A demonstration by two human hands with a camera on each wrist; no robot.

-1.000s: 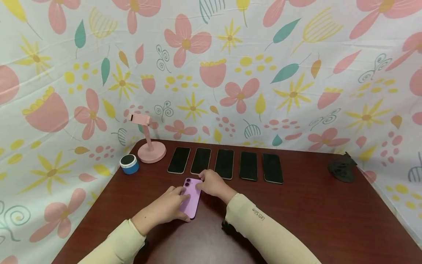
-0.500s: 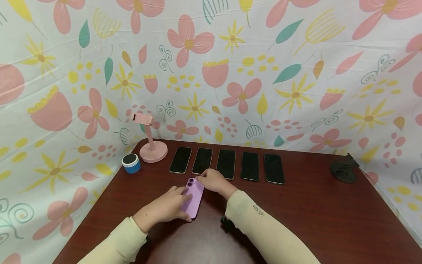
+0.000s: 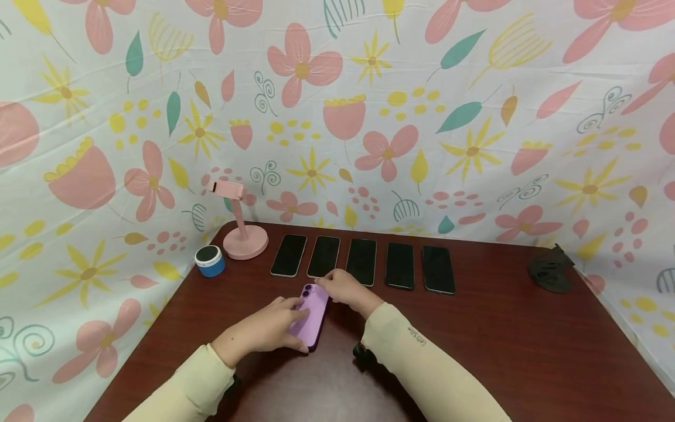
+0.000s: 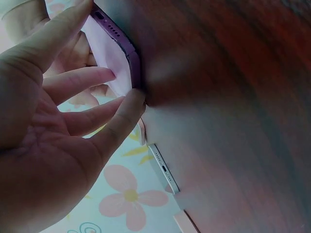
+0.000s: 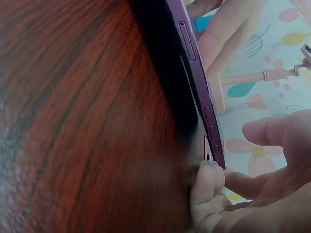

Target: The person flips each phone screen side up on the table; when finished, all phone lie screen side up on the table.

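A purple smartphone [image 3: 311, 316] is back side up in front of me, its two camera lenses at the far end. My left hand [image 3: 263, 328] holds it from the left, thumb at the near end and fingers over the long side and back. In the left wrist view, fingertips [image 4: 108, 74] touch its back, and the charging port shows on the end edge. My right hand [image 3: 345, 290] pinches the far right corner. The right wrist view shows the phone's side buttons [image 5: 210, 116] and a dark gap between its edge and the table.
Several dark-screened phones [image 3: 399, 266] lie in a row behind the hands. A pink phone stand [image 3: 246, 241] and a blue-and-white round jar-like object [image 3: 210, 261] stand at the back left. A dark flat object [image 3: 550, 271] lies far right. Floral cloth [image 3: 385, 152] hangs behind the table [image 3: 527, 340].
My right fingers have shifted from the phone's right side to its far corner. The purple phone has moved slightly right. The head view has shifted a little.
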